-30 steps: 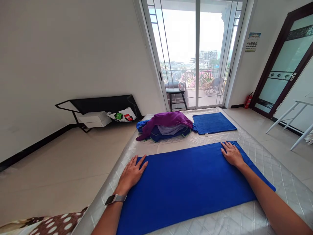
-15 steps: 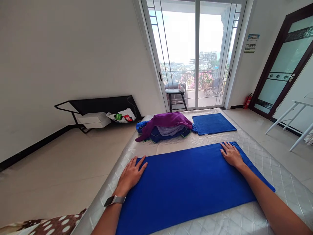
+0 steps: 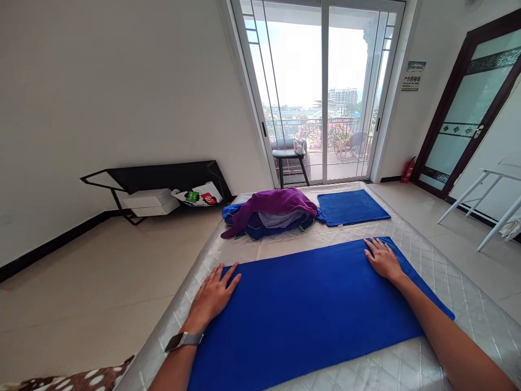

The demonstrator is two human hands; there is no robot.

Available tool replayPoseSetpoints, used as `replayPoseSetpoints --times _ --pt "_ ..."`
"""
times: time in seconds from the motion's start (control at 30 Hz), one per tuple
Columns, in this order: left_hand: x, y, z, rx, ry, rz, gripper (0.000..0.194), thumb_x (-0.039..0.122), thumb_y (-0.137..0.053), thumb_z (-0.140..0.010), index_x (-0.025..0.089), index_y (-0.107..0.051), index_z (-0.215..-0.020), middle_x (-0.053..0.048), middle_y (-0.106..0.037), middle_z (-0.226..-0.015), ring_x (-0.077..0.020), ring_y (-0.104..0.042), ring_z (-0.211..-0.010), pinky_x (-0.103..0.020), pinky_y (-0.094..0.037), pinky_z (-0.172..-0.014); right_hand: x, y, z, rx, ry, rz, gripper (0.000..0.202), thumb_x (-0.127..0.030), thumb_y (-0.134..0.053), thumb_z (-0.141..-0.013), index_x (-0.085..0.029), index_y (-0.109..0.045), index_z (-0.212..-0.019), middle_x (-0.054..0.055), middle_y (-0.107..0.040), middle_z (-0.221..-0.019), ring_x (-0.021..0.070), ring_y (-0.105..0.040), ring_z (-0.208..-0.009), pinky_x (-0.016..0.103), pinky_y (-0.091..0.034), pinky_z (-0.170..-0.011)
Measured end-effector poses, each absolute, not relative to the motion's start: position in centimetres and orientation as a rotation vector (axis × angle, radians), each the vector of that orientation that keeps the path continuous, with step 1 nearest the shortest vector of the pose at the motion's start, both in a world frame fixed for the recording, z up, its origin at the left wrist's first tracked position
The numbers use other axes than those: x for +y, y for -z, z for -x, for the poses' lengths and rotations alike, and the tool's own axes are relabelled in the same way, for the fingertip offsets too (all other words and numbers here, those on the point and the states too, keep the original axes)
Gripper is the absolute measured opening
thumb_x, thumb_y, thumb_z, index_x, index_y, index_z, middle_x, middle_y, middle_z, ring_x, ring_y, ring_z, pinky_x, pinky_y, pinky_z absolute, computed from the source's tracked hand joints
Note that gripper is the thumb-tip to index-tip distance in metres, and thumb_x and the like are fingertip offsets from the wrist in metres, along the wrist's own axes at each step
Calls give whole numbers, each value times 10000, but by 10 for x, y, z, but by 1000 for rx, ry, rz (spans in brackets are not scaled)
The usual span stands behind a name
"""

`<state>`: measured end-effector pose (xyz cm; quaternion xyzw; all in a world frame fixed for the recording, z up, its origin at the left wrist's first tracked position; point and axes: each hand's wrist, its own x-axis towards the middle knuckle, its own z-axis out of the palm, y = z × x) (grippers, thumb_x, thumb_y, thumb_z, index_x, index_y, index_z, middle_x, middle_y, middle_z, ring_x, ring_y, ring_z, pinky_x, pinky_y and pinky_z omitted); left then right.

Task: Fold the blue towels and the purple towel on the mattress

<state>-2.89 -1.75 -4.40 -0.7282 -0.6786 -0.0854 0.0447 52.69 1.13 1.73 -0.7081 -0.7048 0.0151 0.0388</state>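
A smooth blue cloth (image 3: 305,309) lies spread flat on a white quilted mattress (image 3: 459,282). My left hand (image 3: 214,293) rests on the cloth's far left corner, fingers spread, with a watch on the wrist. At the far right corner my right hand (image 3: 382,258) lies flat with its fingers stretched out. Neither hand grips anything. Beyond the cloth sits a crumpled pile of purple and blue cloths (image 3: 277,212). To the right of that pile is a folded blue towel (image 3: 353,207), lying flat with a small tag on its near edge.
A black rack (image 3: 163,176) with a white box (image 3: 148,202) and a printed bag (image 3: 199,194) stands against the left wall. A sliding glass door (image 3: 324,92) is behind the mattress. At right are a fire extinguisher (image 3: 407,170) and a white-legged table (image 3: 488,217).
The view has shifted slightly, so everything sits a little further left in the picture. Both hands stay flat on the blue cloth, which looks unchanged.
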Motion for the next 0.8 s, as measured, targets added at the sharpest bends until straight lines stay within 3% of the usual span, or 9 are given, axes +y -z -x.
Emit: replayPoseSetpoints --times 0.8 --pt "-14 57 36 -2072 272 2174 621 527 -284 -985 263 -393 -1536 -62 -404 -1583 -293 -308 -1478 -481 -317 -1165 11 -19 -526 -2147 -80 2166 562 -409 -267 -1021 -238 -399 -1540 37 -339 -1627 226 -277 -1506 456 -213 -1228"
